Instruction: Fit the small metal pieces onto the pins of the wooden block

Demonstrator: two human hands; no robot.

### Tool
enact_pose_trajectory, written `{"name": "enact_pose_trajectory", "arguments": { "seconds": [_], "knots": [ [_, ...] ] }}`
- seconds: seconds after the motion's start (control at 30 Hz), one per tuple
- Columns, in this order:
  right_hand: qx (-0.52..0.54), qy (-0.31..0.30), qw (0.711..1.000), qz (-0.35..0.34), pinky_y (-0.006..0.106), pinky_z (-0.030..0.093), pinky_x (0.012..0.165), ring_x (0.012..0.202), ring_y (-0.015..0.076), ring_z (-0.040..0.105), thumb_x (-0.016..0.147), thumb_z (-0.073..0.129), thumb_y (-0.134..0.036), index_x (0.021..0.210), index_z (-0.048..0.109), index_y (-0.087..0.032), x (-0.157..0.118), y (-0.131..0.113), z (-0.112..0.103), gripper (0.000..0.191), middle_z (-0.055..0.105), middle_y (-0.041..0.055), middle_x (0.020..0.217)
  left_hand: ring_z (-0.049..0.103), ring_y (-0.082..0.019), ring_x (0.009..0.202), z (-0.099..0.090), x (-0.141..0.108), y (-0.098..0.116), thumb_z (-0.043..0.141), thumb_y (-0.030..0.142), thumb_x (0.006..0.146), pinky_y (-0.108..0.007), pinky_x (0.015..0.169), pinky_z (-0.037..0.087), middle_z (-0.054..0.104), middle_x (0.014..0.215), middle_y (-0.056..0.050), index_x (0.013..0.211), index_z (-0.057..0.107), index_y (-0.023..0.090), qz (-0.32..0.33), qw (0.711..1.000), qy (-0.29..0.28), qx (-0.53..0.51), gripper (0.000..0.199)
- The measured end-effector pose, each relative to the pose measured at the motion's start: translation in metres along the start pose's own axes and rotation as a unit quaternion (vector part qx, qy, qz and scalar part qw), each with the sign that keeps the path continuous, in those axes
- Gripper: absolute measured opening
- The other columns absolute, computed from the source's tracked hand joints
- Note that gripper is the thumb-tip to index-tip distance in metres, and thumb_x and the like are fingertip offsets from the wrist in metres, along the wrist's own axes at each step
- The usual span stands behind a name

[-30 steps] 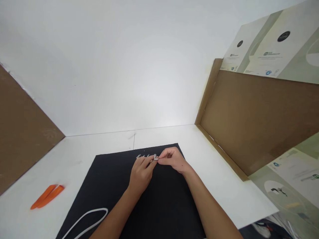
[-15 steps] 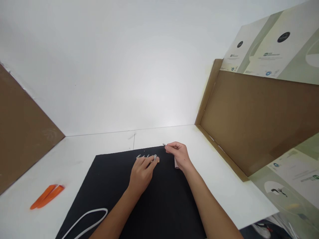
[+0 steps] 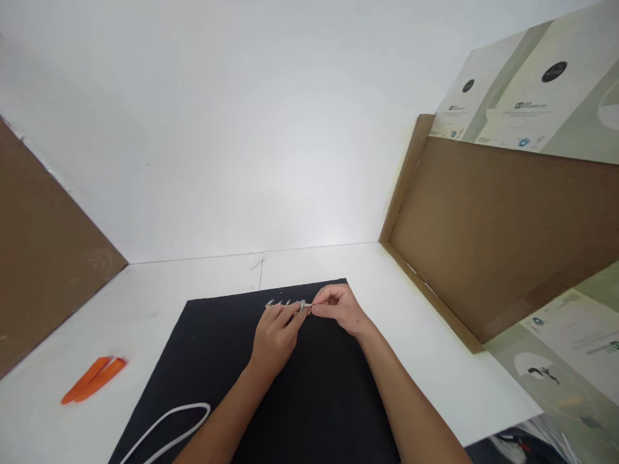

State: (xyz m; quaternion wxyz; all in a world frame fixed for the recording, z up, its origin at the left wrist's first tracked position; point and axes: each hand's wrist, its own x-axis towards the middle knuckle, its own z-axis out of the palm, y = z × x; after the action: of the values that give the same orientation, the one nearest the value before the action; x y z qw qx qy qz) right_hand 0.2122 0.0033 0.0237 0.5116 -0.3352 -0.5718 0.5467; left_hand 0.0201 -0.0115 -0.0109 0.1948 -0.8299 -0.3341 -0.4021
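Note:
My left hand (image 3: pixel 275 332) rests over a small tan block on the black mat, its fingers closed around the block and a silver metal piece (image 3: pixel 302 303) at its right end. Most of the block is under the fingers. Several other small metal pieces (image 3: pixel 288 302) stick up in a row past the fingertips. Between thumb and forefinger, my right hand (image 3: pixel 341 309) pinches a thin metal rod (image 3: pixel 308 305). The rod's left end meets the silver piece beside my left fingertips; whether it sits inside cannot be made out.
The black mat (image 3: pixel 207 348) lies on a white table (image 3: pixel 435 361). A white cable loop (image 3: pixel 171 419) lies at its lower left, with an orange object (image 3: pixel 94 380) farther left. Cardboard panels (image 3: pixel 507 225) stand at both sides, and a white wall (image 3: pixel 265 129) behind.
My right hand has moved left and slightly down, bringing the metal rod to the silver piece. A pale pink object under the right hand is now hidden. My left hand has stayed in place.

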Motion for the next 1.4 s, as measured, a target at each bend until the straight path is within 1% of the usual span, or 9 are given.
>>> {"name": "enact_pose_trajectory", "arguments": {
  "seconds": [0.33, 0.43, 0.67, 0.77, 1.0, 1.1, 1.27, 1.33, 1.4],
  "knots": [
    [-0.086, 0.116, 0.989, -0.038, 0.028, 0.047, 0.057, 0.059, 0.0163, 0.06, 0.066, 0.082, -0.031, 0.07, 0.073, -0.019, 0.007, 0.009, -0.003, 0.016, 0.069, 0.0023, 0.065, 0.06, -0.017, 0.082, 0.0, 0.001, 0.001, 0.05, 0.003, 0.09, -0.039, 0.085, 0.047, 0.072, 0.101, -0.006, 0.115, 0.064, 0.021, 0.011, 1.0, -0.009, -0.025, 0.034],
    [-0.1, 0.102, 0.988, -0.054, 0.029, 0.048, 0.059, 0.061, 0.0171, 0.061, 0.067, 0.081, -0.028, 0.068, 0.072, -0.019, 0.006, 0.006, -0.004, 0.013, 0.069, 0.0031, 0.068, 0.059, -0.017, 0.08, -0.001, 0.002, 0.001, 0.05, 0.004, 0.09, -0.038, 0.084, 0.047, 0.072, 0.1, -0.006, 0.115, 0.064, 0.021, 0.012, 1.0, -0.008, -0.02, 0.033],
    [-0.107, -0.02, 0.991, -0.075, 0.029, 0.048, 0.061, 0.065, 0.017, 0.062, 0.07, 0.078, -0.024, 0.067, 0.071, -0.02, -0.002, -0.003, 0.002, 0.009, 0.069, 0.0023, 0.07, 0.058, -0.018, 0.08, -0.002, 0.003, 0.002, 0.051, 0.005, 0.09, -0.038, 0.08, 0.048, 0.072, 0.102, -0.007, 0.107, 0.066, 0.019, 0.011, 1.0, -0.004, -0.011, 0.027],
    [-0.106, -0.008, 0.991, -0.076, 0.028, 0.049, 0.061, 0.065, 0.0167, 0.063, 0.07, 0.078, -0.024, 0.067, 0.071, -0.019, -0.001, -0.001, 0.005, 0.008, 0.069, 0.0022, 0.069, 0.058, -0.019, 0.08, -0.002, 0.004, 0.002, 0.051, 0.005, 0.09, -0.038, 0.08, 0.048, 0.072, 0.101, -0.007, 0.107, 0.066, 0.018, 0.01, 1.0, -0.007, -0.013, 0.027],
    [-0.124, 0.101, 0.982, -0.096, 0.028, 0.049, 0.061, 0.063, 0.0172, 0.063, 0.069, 0.078, -0.02, 0.065, 0.07, -0.019, 0.003, 0.0, 0.003, 0.008, 0.07, 0.0032, 0.067, 0.058, -0.018, 0.08, 0.0, 0.002, 0.002, 0.052, 0.003, 0.089, -0.038, 0.083, 0.047, 0.072, 0.102, -0.006, 0.115, 0.063, 0.019, 0.004, 1.0, -0.015, -0.021, 0.033],
    [-0.119, 0.08, 0.984, -0.107, 0.028, 0.049, 0.06, 0.063, 0.0166, 0.062, 0.068, 0.077, -0.019, 0.064, 0.069, -0.019, 0.002, -0.002, 0.001, 0.009, 0.069, 0.0026, 0.067, 0.058, -0.018, 0.081, -0.001, 0.002, 0.002, 0.052, 0.004, 0.09, -0.038, 0.083, 0.047, 0.072, 0.102, -0.006, 0.115, 0.064, 0.019, 0.004, 1.0, -0.017, -0.02, 0.032],
    [-0.108, -0.018, 0.99, -0.092, 0.027, 0.048, 0.06, 0.064, 0.0157, 0.062, 0.069, 0.076, -0.02, 0.065, 0.069, -0.019, -0.002, -0.003, 0.003, 0.008, 0.068, 0.0019, 0.069, 0.058, -0.018, 0.079, -0.003, 0.004, 0.004, 0.051, 0.005, 0.09, -0.039, 0.081, 0.048, 0.072, 0.102, -0.006, 0.108, 0.066, 0.018, 0.002, 1.0, -0.014, -0.011, 0.027],
    [-0.11, -0.028, 0.99, -0.082, 0.027, 0.048, 0.061, 0.064, 0.0159, 0.062, 0.07, 0.076, -0.021, 0.066, 0.07, -0.019, -0.002, -0.003, 0.005, 0.008, 0.068, 0.002, 0.069, 0.058, -0.018, 0.079, -0.003, 0.005, 0.004, 0.051, 0.005, 0.09, -0.037, 0.079, 0.049, 0.072, 0.101, -0.006, 0.105, 0.067, 0.017, -0.001, 1.0, -0.013, -0.012, 0.025],
    [-0.111, -0.007, 0.991, -0.073, 0.027, 0.049, 0.06, 0.064, 0.0161, 0.062, 0.07, 0.077, -0.023, 0.067, 0.07, -0.019, -0.001, -0.002, 0.007, 0.009, 0.068, 0.0022, 0.069, 0.058, -0.018, 0.078, -0.002, 0.005, 0.005, 0.051, 0.005, 0.09, -0.037, 0.079, 0.049, 0.072, 0.1, -0.006, 0.104, 0.067, 0.017, -0.001, 1.0, -0.013, -0.013, 0.025]
  ]
}}
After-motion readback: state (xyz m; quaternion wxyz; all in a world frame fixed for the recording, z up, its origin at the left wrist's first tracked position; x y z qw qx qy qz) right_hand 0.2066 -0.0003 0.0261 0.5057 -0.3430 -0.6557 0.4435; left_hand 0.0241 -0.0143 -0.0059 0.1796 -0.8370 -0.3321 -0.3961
